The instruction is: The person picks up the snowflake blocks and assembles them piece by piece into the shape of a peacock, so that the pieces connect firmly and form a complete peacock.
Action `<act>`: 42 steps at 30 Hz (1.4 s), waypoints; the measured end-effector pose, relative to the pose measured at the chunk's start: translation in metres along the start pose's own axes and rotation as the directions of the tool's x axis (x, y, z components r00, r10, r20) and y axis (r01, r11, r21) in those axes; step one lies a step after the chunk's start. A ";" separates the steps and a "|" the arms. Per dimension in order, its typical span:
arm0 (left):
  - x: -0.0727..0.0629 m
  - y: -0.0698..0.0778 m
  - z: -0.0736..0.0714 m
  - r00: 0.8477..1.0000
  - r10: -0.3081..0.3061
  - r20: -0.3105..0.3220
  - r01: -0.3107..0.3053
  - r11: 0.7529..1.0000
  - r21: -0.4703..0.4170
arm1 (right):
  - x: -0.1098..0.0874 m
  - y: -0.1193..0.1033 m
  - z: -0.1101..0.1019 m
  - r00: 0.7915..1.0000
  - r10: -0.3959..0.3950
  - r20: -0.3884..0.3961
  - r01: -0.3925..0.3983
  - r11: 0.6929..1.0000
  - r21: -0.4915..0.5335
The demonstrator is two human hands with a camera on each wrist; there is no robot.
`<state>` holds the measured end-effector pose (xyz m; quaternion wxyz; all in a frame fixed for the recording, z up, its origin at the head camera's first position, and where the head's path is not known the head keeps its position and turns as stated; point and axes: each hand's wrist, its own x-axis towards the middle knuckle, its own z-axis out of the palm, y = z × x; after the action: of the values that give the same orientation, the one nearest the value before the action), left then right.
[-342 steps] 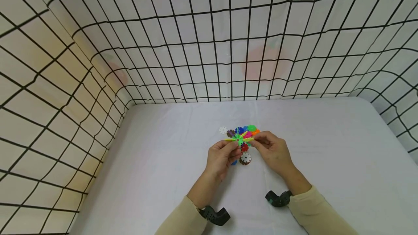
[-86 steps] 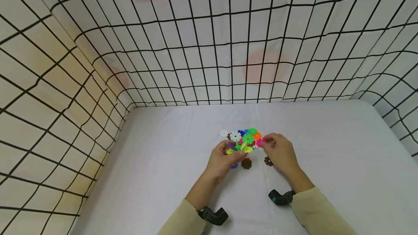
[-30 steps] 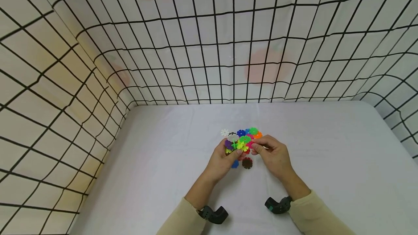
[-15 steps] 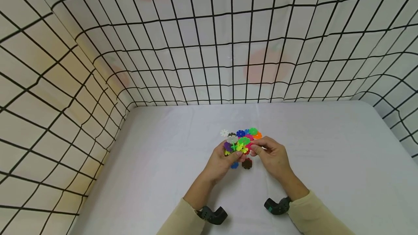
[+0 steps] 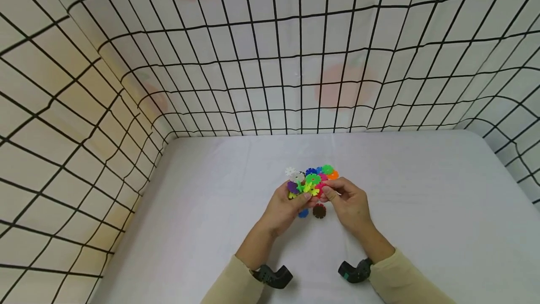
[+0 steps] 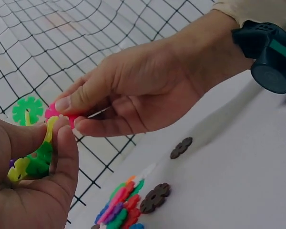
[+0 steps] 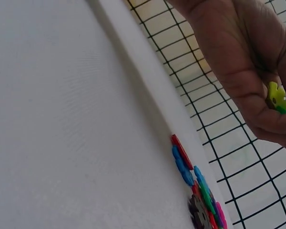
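My left hand point(image 5: 280, 210) grips a cluster of joined plastic snowflake discs, with its thumb along the lower edge. Yellow, purple, white and green discs point(image 5: 313, 179) show in the cluster. A pink snowflake disc point(image 6: 52, 112) is pinched between the thumb and fingers of my right hand point(image 5: 350, 205), against the right side of the cluster. In the left wrist view that disc lies between the two hands, beside an upright green disc point(image 6: 27, 110). The right wrist view shows the left hand curled round a yellow disc point(image 7: 277, 95); the pink disc is out of sight there.
Several loose discs lie in a pile behind and below the hands, among them an orange one point(image 5: 334, 175) and a brown one point(image 5: 319, 210). Another brown disc point(image 6: 181, 148) lies apart. Black wire mesh point(image 5: 299, 60) stands round the white tabletop point(image 5: 190, 210).
Since the earliest frame the cluster has gained discs, including a white and a purple one. My right hand has brought the pink disc leftward to the cluster. Lately both hands have shifted slightly left.
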<state>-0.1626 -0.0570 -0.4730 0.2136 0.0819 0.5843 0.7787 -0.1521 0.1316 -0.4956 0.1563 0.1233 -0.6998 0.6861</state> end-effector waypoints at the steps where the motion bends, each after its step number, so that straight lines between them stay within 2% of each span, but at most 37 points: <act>1: 0.000 -0.001 0.000 1.000 -0.001 -0.003 0.001 1.000 -0.005 | 0.000 0.000 0.000 1.000 0.028 -0.003 -0.028 1.000 -0.010; 3: 0.001 -0.002 -0.001 1.000 -0.005 -0.014 0.004 1.000 -0.008 | 0.001 0.001 -0.001 0.997 0.077 -0.009 -0.078 0.997 -0.026; 6: 0.004 -0.003 -0.003 0.998 -0.010 -0.067 0.011 1.000 0.011 | 0.004 0.000 -0.002 0.991 0.131 0.013 -0.130 0.991 -0.018; 9: 0.005 -0.002 -0.007 0.988 0.002 -0.155 0.012 0.995 0.095 | 0.006 0.001 -0.005 0.983 0.166 0.074 -0.162 0.986 -0.049; 10: 0.006 -0.002 -0.009 0.983 0.010 -0.185 0.012 0.993 0.121 | 0.006 0.001 -0.006 0.979 0.184 0.090 -0.177 0.981 -0.080; 12: 0.007 -0.002 -0.012 0.973 0.019 -0.232 0.014 0.990 0.139 | 0.007 0.003 -0.007 0.969 0.222 0.109 -0.195 0.957 -0.216; 13: 0.007 -0.001 -0.013 0.969 0.022 -0.247 0.013 0.990 0.142 | 0.007 0.004 -0.008 0.962 0.246 0.122 -0.201 0.933 -0.300; 15: 0.008 -0.001 -0.014 0.966 0.021 -0.257 0.007 0.994 0.109 | 0.007 0.006 -0.010 0.938 0.312 0.151 -0.211 0.860 -0.465; 17: 0.008 -0.001 -0.015 0.969 0.012 -0.248 0.006 0.998 0.069 | 0.007 0.008 -0.011 0.912 0.355 0.206 -0.155 0.763 -0.628; 18: 0.008 -0.002 -0.015 0.971 0.007 -0.237 0.006 0.999 0.053 | 0.007 0.009 -0.011 0.897 0.371 0.240 -0.119 0.726 -0.678; 20: 0.008 -0.003 -0.015 0.977 0.005 -0.212 0.001 1.000 0.029 | 0.007 0.011 -0.010 0.866 0.409 0.287 -0.076 0.676 -0.733; 22: 0.008 -0.003 -0.015 0.983 0.004 -0.185 -0.005 1.000 -0.005 | 0.007 0.011 -0.010 0.854 0.414 0.314 -0.037 0.651 -0.758; 24: 0.007 -0.003 -0.014 0.988 0.010 -0.154 -0.019 0.998 -0.056 | 0.007 0.010 -0.010 0.850 0.422 0.316 -0.052 0.664 -0.746; 29: 0.006 -0.003 -0.011 0.997 0.008 -0.079 -0.023 0.980 -0.197 | 0.009 0.012 -0.015 0.848 0.418 0.325 -0.118 0.748 -0.653; 32: 0.004 -0.003 -0.010 0.999 -0.004 -0.033 -0.004 0.973 -0.233 | 0.011 0.011 -0.020 0.857 0.422 0.296 -0.175 0.778 -0.604; 35: 0.004 -0.004 -0.011 1.000 -0.018 0.001 0.018 0.971 -0.236 | 0.015 0.005 -0.025 0.874 0.430 0.226 -0.271 0.818 -0.508; 37: 0.003 -0.004 -0.011 0.999 -0.034 0.013 0.036 0.973 -0.228 | 0.018 -0.001 -0.028 0.884 0.434 0.173 -0.339 0.850 -0.402; 39: 0.003 -0.004 -0.011 0.998 -0.052 0.036 0.059 0.970 -0.237 | 0.021 -0.008 -0.030 0.899 0.415 0.141 -0.359 0.882 -0.305; 42: 0.003 -0.002 -0.010 0.992 -0.080 0.095 0.102 0.960 -0.259 | 0.023 -0.018 -0.030 0.926 0.359 0.115 -0.331 0.920 -0.208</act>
<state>-0.1687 -0.0639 -0.4786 0.2823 0.0583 0.4693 0.8347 -0.1644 0.1617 -0.4697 -0.0098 0.0344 -0.7809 0.6236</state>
